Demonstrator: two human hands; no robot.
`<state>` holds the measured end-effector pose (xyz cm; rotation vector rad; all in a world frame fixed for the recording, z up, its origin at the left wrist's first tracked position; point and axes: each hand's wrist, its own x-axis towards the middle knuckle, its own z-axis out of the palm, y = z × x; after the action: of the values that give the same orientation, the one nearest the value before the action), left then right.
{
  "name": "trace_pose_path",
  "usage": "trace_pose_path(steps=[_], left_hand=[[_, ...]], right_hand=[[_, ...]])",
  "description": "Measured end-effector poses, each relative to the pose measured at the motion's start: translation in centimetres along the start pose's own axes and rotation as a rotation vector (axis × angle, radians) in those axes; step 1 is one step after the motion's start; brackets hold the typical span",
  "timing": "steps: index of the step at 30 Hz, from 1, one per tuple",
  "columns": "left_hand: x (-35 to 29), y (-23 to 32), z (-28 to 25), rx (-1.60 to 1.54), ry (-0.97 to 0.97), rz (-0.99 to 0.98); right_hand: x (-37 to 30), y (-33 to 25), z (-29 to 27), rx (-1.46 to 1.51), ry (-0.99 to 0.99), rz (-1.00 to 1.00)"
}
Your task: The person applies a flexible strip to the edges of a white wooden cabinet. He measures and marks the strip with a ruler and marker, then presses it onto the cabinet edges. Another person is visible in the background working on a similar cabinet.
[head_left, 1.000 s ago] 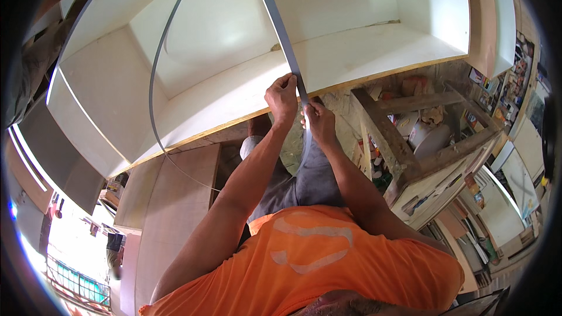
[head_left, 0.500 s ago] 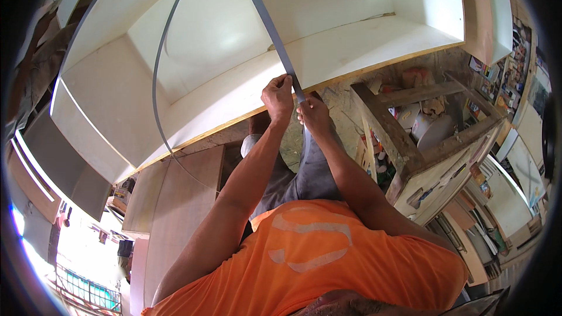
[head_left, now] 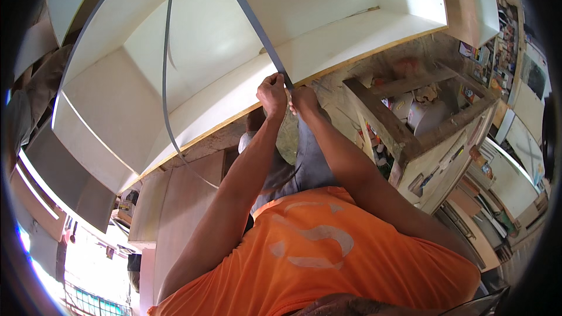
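Workshop setting, cluttered: white cabinet point(head_left: 193, 82) lying with its open compartments facing the camera, raw front edge running diagonally across the view. All positions below are given relative to that cabinet.

Left hand point(head_left: 273, 95): clenched, pinching the grey edging strip point(head_left: 253, 20) right at the cabinet's front edge. Right hand point(head_left: 304, 103): just beside the left, fingers curled against the same edge; whether it actually grips the strip or only presses near it, cannot tell.

Strip runs from the hands up and away across the cabinet's open middle compartment, then out of view at the top. A second length of the same grey strip point(head_left: 165, 76) hangs loose in a curve over the compartment to the left, trailing down past the front edge.

Judgement: both hands sit close together at one spot so the strip is kept in line with the narrow edge; the loose length is left free to feed.

Wooden crate point(head_left: 421, 111) of tins and bits stands right of the cabinet.

Versus half a second ago: hands at the same spot on the edge; the strip's slant looks unchanged.
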<state>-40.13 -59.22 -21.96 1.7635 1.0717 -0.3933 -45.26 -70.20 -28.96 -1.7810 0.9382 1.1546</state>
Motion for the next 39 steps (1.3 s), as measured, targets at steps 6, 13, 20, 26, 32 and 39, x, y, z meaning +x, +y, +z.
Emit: trace_pose_path(steps=[6, 13, 20, 26, 32, 39], left_hand=[[0.1, -0.6, -1.0, 0.082, -0.056, 0.109], [-6.4, -3.0, -9.2, 0.257, -0.966, 0.291], [-10.7, -1.3, -22.7, 1.002, -0.982, 0.646], [-8.9, 2.2, -32.8, 0.938, -0.260, 0.686], [-12.9, 7.1, -31.1, 0.985, -0.353, 0.801], [-18.0, 1.4, -34.9, 0.885, -0.406, 1.156]], right_hand=[[-2.0, 1.6, 0.1, 0.351, 0.043, 0.121], [-9.3, -2.3, -8.5, 0.405, 0.205, -0.418], [-10.7, -10.7, -29.2, 0.511, 0.543, -0.787], [-9.8, -9.1, -53.6, -0.201, 0.803, -0.279], [-13.8, -16.9, -38.4, -0.779, 0.526, -0.639], [-28.2, -17.9, 11.8, -0.204, -0.927, -0.289]])
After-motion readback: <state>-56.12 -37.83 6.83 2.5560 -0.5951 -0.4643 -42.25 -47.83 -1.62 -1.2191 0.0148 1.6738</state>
